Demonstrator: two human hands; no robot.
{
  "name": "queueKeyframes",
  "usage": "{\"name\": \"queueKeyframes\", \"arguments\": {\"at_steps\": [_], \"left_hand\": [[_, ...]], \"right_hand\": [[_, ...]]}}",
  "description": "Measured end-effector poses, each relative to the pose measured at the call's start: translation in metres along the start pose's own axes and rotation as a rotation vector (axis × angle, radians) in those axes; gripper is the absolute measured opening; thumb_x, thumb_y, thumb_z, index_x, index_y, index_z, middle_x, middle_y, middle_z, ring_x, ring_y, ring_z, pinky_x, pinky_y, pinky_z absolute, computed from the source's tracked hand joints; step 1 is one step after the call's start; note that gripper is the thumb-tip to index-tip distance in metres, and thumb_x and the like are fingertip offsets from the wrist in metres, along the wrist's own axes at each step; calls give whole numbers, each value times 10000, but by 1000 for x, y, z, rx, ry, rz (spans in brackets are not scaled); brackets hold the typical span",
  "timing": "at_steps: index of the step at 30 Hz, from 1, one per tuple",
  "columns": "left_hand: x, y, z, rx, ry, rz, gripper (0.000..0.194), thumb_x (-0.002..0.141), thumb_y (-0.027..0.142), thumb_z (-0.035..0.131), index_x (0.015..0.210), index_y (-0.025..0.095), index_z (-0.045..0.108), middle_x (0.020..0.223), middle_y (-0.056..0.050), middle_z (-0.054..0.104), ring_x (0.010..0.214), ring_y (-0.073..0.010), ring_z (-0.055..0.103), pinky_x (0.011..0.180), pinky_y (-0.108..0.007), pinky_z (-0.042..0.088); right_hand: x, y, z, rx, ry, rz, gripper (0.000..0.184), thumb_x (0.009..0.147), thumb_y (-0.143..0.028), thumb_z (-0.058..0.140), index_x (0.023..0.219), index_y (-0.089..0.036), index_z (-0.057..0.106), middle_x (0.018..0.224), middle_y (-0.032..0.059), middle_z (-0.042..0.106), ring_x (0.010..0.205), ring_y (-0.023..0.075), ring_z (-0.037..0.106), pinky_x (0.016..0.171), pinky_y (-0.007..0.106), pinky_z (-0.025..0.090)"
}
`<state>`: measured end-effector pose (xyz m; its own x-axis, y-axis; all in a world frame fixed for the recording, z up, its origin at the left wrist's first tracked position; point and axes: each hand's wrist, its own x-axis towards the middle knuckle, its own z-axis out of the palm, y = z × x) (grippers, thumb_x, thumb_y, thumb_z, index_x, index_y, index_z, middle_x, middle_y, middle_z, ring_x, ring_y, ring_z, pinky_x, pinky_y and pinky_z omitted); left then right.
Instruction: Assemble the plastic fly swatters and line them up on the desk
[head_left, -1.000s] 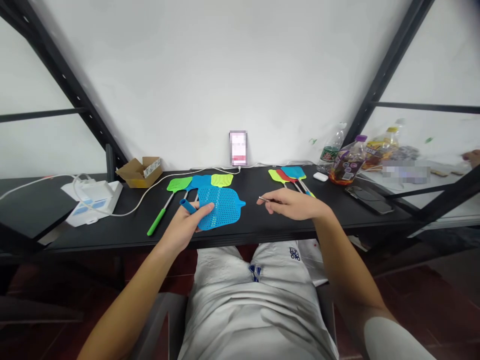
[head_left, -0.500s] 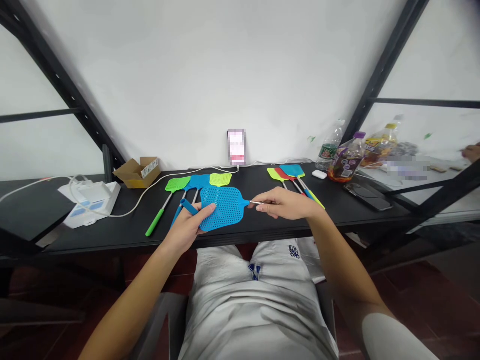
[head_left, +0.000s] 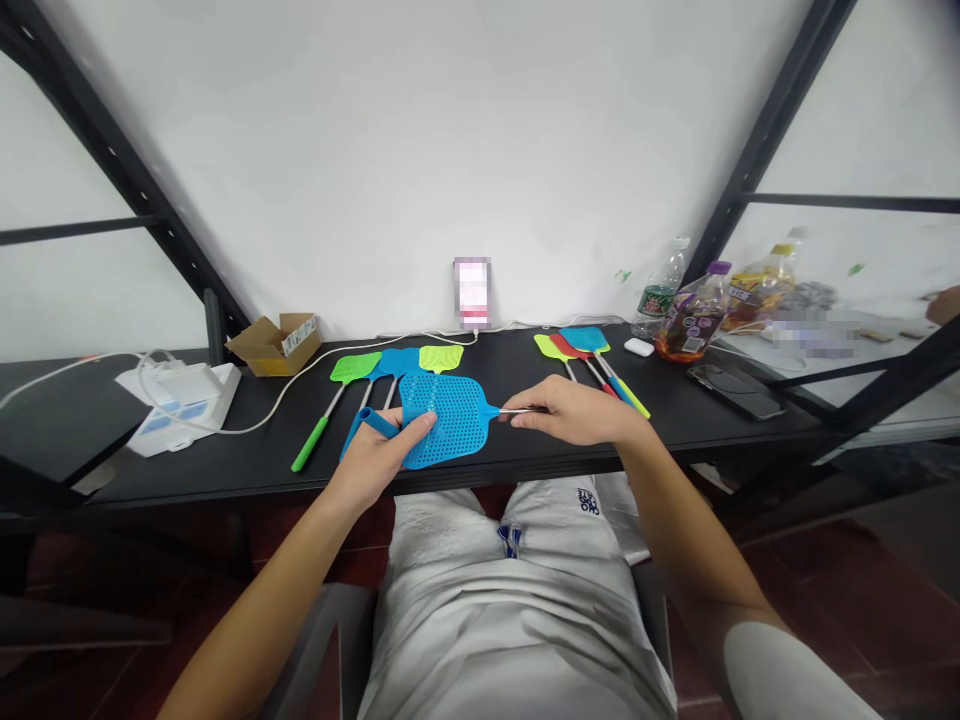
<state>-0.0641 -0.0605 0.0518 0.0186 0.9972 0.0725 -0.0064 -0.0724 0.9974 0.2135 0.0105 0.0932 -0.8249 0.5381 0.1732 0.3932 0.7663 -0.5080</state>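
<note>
A blue fly swatter [head_left: 456, 425] with a perforated head is held level over the table's front part. My left hand [head_left: 376, 452] is closed on the left end of its head, the thumb lying on top. A blue tube-like handle [head_left: 379, 423] also sits in that hand, pointing up and left; its lower part is hidden. My right hand [head_left: 574, 410] pinches the thin metal rod [head_left: 517, 410] just right of the head. Behind my left hand lie green [head_left: 355, 367], blue [head_left: 400, 361] and yellow-green [head_left: 441, 358] swatters. Yellow-green, red and blue swatters [head_left: 585, 340] overlap beyond my right hand.
A phone [head_left: 472, 293] leans on the wall with a white cable plugged in. An open cardboard box [head_left: 276, 345] and white packaging [head_left: 184, 405] stand left. Bottles [head_left: 694, 318], a white case [head_left: 639, 347] and a dark phone [head_left: 735, 390] are right. Another person's hand [head_left: 943, 306] shows far right.
The swatter has dipped very slightly, and my left hand with the blue handle has tilted a little. Both hands keep their grip. The other person's hand at far right has shifted slightly.
</note>
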Motion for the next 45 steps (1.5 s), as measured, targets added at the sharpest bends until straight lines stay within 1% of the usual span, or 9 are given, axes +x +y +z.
{"name": "queueKeyframes", "arguments": {"at_steps": [5,11,26,32,36,39,41,43,45], "left_hand": [[1,0,-2,19,-21,-6,321,779,473,810,808,156,773,750,-53,745,685,-183,682,699,-308,582],[0,2,4,-16,-80,-17,345,771,486,818,908,171,789,863,-70,782,776,-220,723,825,-373,602],[-4,4,5,95,-103,24,370,773,516,801,948,190,809,911,-79,792,860,-275,736,862,-417,607],[-6,6,8,134,-129,49,329,793,517,784,901,207,802,883,-62,777,835,-249,719,857,-388,598],[-5,1,11,125,-109,50,390,803,578,749,798,189,764,705,-40,690,620,-164,615,612,-285,548],[-1,-8,16,129,-139,39,468,857,620,664,772,165,729,517,33,452,444,-77,379,422,-204,310],[1,-14,22,143,-174,24,475,881,609,633,775,151,702,506,66,348,425,-55,277,408,-196,194],[1,-21,30,168,-219,0,454,884,590,630,784,149,665,514,79,330,431,-52,259,414,-190,176],[0,-26,37,202,-281,-28,424,887,573,624,818,154,640,509,86,349,435,-56,276,418,-183,203]], "right_hand": [[1,-3,0,7,-8,-14,268,981,-273,553,1123,-182,761,1010,53,767,847,180,650,749,277,422],[1,-4,1,-16,-20,-47,248,988,-291,537,989,-159,747,784,5,644,665,126,463,645,263,331],[6,-3,7,-15,-36,-72,340,989,-308,509,675,-181,481,648,-38,340,623,119,276,589,279,225],[7,-4,6,-4,-45,-73,375,987,-327,520,647,-175,474,636,-40,351,612,109,271,580,276,228],[-2,-7,-4,47,-47,-23,359,977,-361,548,674,-169,555,591,-35,485,564,98,392,570,260,292],[-15,-4,-17,121,71,104,340,961,-414,576,744,-166,655,646,10,635,576,123,552,579,255,401],[-22,1,-24,183,270,146,346,945,-460,603,815,-161,720,753,55,711,678,161,644,647,272,480],[-27,7,-28,251,521,141,363,927,-496,632,883,-161,762,828,74,740,767,185,678,715,290,519],[-27,11,-29,301,730,128,377,917,-522,651,906,-169,781,793,59,722,736,170,660,685,281,519]]}}
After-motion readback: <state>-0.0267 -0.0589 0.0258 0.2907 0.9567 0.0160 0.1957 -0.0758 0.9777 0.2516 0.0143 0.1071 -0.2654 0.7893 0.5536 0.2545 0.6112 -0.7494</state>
